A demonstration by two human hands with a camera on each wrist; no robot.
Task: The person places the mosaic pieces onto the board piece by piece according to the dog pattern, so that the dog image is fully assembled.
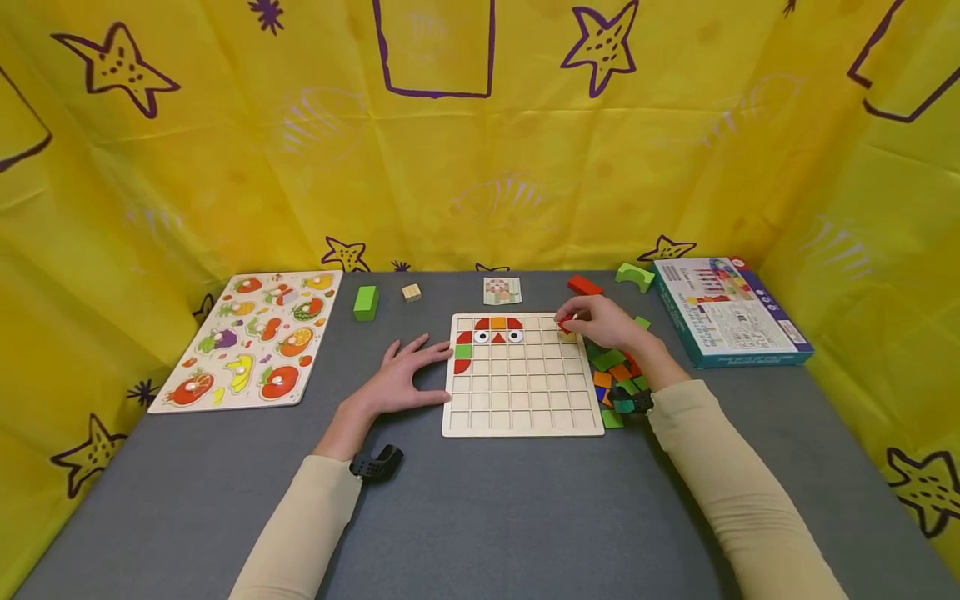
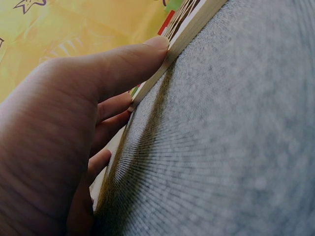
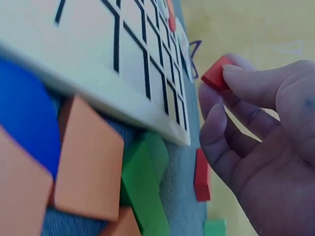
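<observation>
I pinch a small red piece (image 3: 217, 73) between the thumb and fingertips of my right hand (image 1: 600, 323), just over the board's (image 1: 522, 421) top right corner. My left hand (image 1: 401, 379) lies flat and open on the table (image 1: 480, 508), fingers against the board's left edge.

By my judgement the picture is barely begun. Only the top left part of the grid is filled: red pieces, 1 orange (image 1: 498, 322), 2 eyes (image 1: 482, 336), and a green square (image 1: 462, 351) with a red piece below it on the left column. All other cells are bare. The loose pile (image 1: 617, 375) of green, orange and blue pieces sits by the board's right edge, under my right wrist.

The head view alone shows the layout: the pattern card (image 1: 502, 290) past the board's far edge, a green block (image 1: 365, 302) and a small wooden cube (image 1: 411, 292), the fruit puzzle (image 1: 251, 337) at the table's left edge, the box (image 1: 726, 310) at the right. The right wrist view shows my grip on the red piece clearly. The left wrist view shows my thumb (image 2: 123, 66) pressed to the board's rim.
</observation>
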